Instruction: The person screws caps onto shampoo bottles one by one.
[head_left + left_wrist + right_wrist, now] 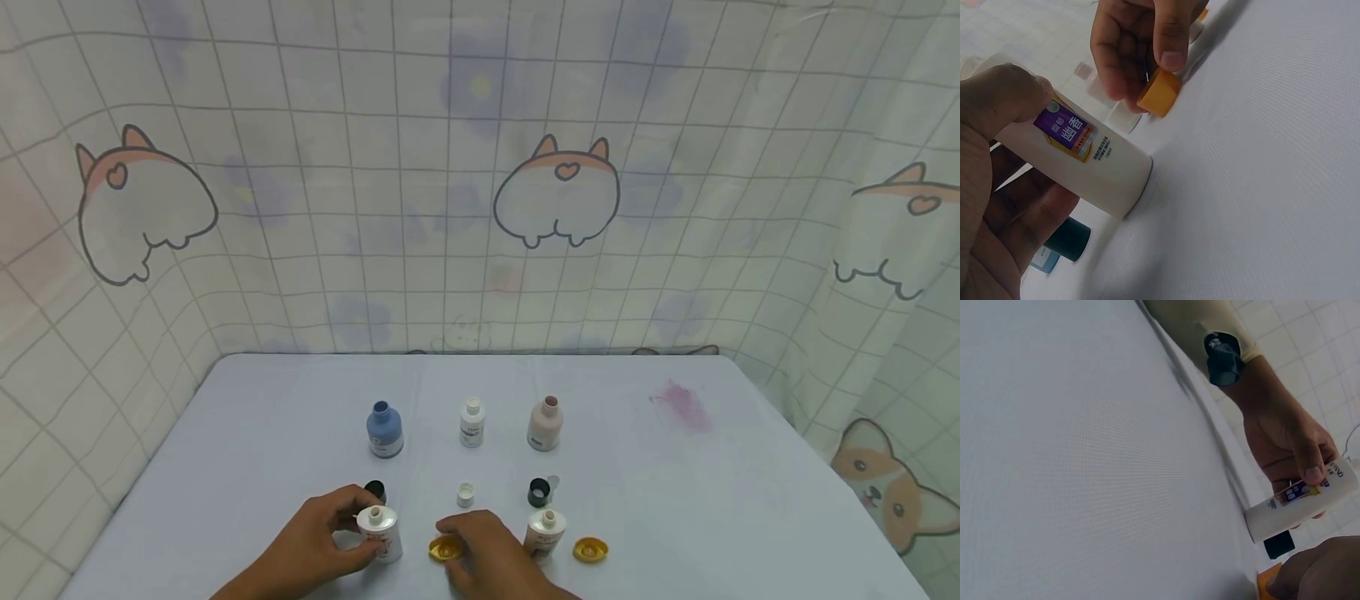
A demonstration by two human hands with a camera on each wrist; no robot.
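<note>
My left hand [315, 533] grips a white bottle [387, 546] with an uncapped narrow neck, thumb on one side and fingers on the other. A purple and gold label [1067, 128] shows on its side in the left wrist view. To the right, my right hand [498, 557] pinches a gold cap [444, 548] at the table surface between thumb and fingers. Just behind the left hand lies a black cap [375, 490], partly hidden. Beside the right hand stands a second white bottle [544, 533], also uncapped, with another gold cap [591, 550] to its right.
Across the white table [285, 417] stand an open blue bottle [386, 432], a small white bottle [472, 425] and an open beige bottle [545, 425]. Nearer lie a white cap [465, 495] and a black cap [538, 492]. A pink stain [684, 406] marks the back right.
</note>
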